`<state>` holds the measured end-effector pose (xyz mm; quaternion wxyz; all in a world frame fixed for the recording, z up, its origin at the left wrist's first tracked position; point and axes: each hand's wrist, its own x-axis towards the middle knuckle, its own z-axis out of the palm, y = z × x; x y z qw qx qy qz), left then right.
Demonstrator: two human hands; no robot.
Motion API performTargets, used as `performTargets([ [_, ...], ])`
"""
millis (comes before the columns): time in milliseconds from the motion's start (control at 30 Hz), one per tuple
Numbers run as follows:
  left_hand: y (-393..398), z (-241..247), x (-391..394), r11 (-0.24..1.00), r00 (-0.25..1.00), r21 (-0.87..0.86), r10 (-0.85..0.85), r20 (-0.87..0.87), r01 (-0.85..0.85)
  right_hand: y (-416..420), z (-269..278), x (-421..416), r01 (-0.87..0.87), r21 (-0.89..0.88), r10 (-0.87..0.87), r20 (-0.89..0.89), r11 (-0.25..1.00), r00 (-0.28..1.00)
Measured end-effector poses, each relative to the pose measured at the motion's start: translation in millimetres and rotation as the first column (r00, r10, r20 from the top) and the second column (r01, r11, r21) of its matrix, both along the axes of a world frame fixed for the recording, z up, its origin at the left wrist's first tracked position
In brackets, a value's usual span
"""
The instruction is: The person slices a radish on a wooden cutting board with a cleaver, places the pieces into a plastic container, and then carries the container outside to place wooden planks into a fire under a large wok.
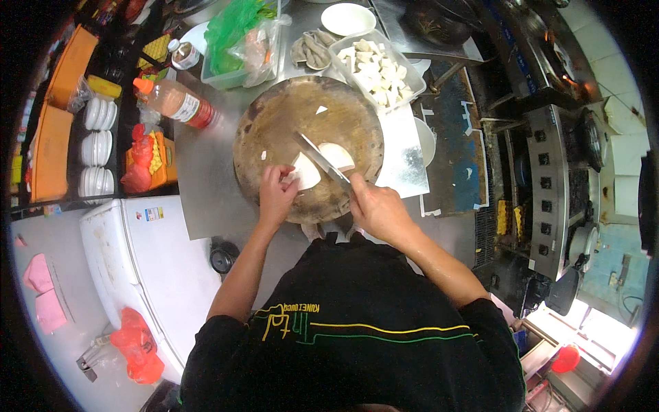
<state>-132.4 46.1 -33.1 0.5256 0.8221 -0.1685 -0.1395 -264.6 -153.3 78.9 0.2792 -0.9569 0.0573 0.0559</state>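
Note:
On a round wooden chopping block (278, 113), my right hand (378, 208) is closed around the handle of a kitchen knife (322, 157), its blade slanting up and to the left. To the left of the blade lies a white slab of food (307, 172), perhaps tofu or a root vegetable, with the fingertips of my left hand (279, 190) at its left edge. A second white piece (335, 156) lies right of the blade, partly behind it. Two small white scraps, one a triangle (321, 109), the other a bit (263, 155), rest on the block.
A plastic container of white chunks (417, 85) stands at the block's upper right, beside a grey cloth (312, 50) and a white bowl (348, 19). Upper left are a tub with green bags (231, 41) and an orange-capped bottle (177, 105). A gas stove (551, 190) stands far right.

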Motion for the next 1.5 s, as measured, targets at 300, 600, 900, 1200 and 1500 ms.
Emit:
performTargets([
  [300,20,-18,3,1.000,0.977,0.025,-0.016,0.215,0.011,61,-16,21,-0.044,-0.260,0.026,-0.072,0.964,0.997],
  [600,28,-34,13,0.994,0.990,-0.063,-0.082,0.117,0.089,74,-25,42,-0.054,-0.366,-0.048,-0.264,0.929,0.963],
  [900,29,-43,14,0.985,0.988,-0.148,-0.073,0.135,0.093,54,-95,62,0.060,-0.266,-0.105,-0.156,0.962,0.982],
  [1200,34,-50,11,0.981,0.996,-0.195,-0.007,0.092,0.025,69,-18,53,-0.080,-0.352,0.018,-0.175,0.932,0.984],
  [1500,35,-40,13,0.982,0.996,-0.168,-0.078,0.052,0.086,62,-77,59,-0.109,-0.308,0.039,-0.226,0.945,0.973],
])
